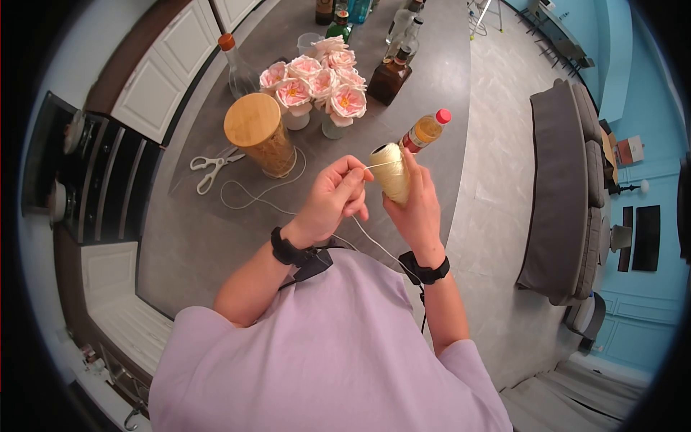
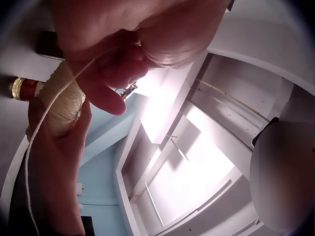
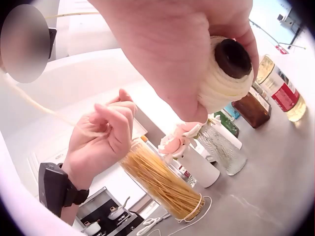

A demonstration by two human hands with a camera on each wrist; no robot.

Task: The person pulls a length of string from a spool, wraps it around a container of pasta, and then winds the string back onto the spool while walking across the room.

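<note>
My right hand (image 1: 419,209) grips a cone-shaped spool of cream string (image 1: 392,180), held above the counter with its dark core end showing in the right wrist view. Close beside it, my left hand (image 1: 331,198) pinches the string (image 2: 38,118) between thumb and fingertips, and a short taut length spans to the spool. Slack string hangs below both hands in front of the lilac shirt. More of it trails across the counter to a glass jar of spaghetti (image 3: 160,179) with a wooden lid (image 1: 253,119), circling close about the jar's base.
White-handled scissors (image 1: 207,173) lie left of the jar. Pink roses (image 1: 320,81) in vases stand behind it, near an orange-capped bottle (image 1: 241,72). A red-capped bottle (image 1: 426,132) stands just beyond the spool, by the counter's right edge. Several bottles, including a brown one (image 1: 389,81), stand farther back.
</note>
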